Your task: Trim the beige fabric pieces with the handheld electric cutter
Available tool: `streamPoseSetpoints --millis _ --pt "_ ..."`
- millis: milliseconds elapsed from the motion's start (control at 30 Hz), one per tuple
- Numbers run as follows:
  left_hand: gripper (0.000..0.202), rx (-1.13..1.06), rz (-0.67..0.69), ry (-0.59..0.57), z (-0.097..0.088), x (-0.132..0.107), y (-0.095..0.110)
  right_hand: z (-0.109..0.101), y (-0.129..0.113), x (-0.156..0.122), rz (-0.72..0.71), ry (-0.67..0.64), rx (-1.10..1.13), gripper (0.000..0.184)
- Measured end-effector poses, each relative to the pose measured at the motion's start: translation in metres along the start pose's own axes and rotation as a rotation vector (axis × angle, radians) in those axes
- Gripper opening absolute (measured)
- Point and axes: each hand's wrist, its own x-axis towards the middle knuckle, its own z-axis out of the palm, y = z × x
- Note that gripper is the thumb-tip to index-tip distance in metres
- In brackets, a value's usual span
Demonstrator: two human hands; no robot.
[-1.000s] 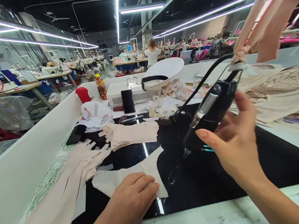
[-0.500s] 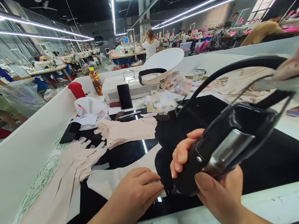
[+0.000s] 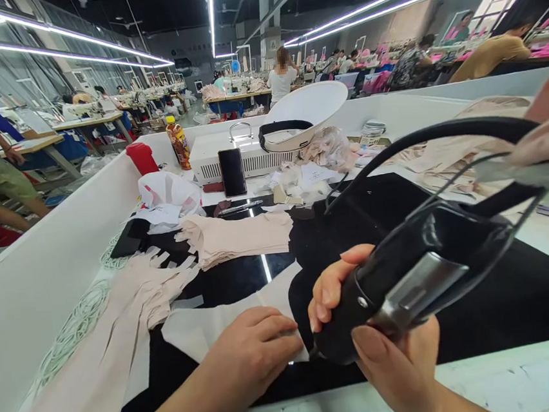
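Observation:
My right hand (image 3: 396, 362) is wrapped around a black corded hand tool (image 3: 398, 285) with a silver metal lever on its side. Its narrow tip points down and left, close to the right end of a pale cut fabric piece (image 3: 194, 330). Whether the tip touches the cloth I cannot tell. My left hand (image 3: 259, 350) lies flat over that piece, fingers stretched out, pressing it onto the black board (image 3: 507, 300). Beyond it sits a stack of beige fabric pieces (image 3: 243, 235). Long beige strips (image 3: 107, 338) spread out on the left.
A thick black cable (image 3: 423, 133) arches at right beside a blurred pinkish shape. At the back stand a phone (image 3: 232, 172), a white vented box (image 3: 206, 154), a bottle (image 3: 178, 144) and a white dish-shaped object (image 3: 316, 108). Low white walls (image 3: 40, 248) edge the table.
The tool in my right hand has shifted slightly left, its tip nearer the pale piece. My left hand keeps pressing the cloth. The camera view has shifted a little.

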Motion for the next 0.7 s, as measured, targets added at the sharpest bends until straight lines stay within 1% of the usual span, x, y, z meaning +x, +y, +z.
streamPoseSetpoints --millis 133,300,400,533,700 --pt "0.016 -0.055 -0.032 0.005 -0.004 0.004 0.003 -0.002 0.001 -0.001 -0.003 -0.007 -0.023 0.037" --pt "0.010 -0.157 -0.185 0.055 -0.007 0.014 0.010 -0.004 -0.001 -0.003 -0.005 -0.010 -0.055 0.039" --pt "0.005 -0.181 -0.255 0.050 -0.004 0.020 0.012 -0.003 -0.003 -0.001 -0.005 -0.008 -0.075 0.036" --pt "0.016 -0.187 -0.340 0.005 0.003 0.021 0.011 0.000 -0.004 0.003 -0.010 0.006 -0.088 0.034" --pt "0.020 -0.194 -0.348 0.014 0.006 0.015 0.010 0.000 -0.003 0.002 -0.011 0.016 -0.076 0.036"
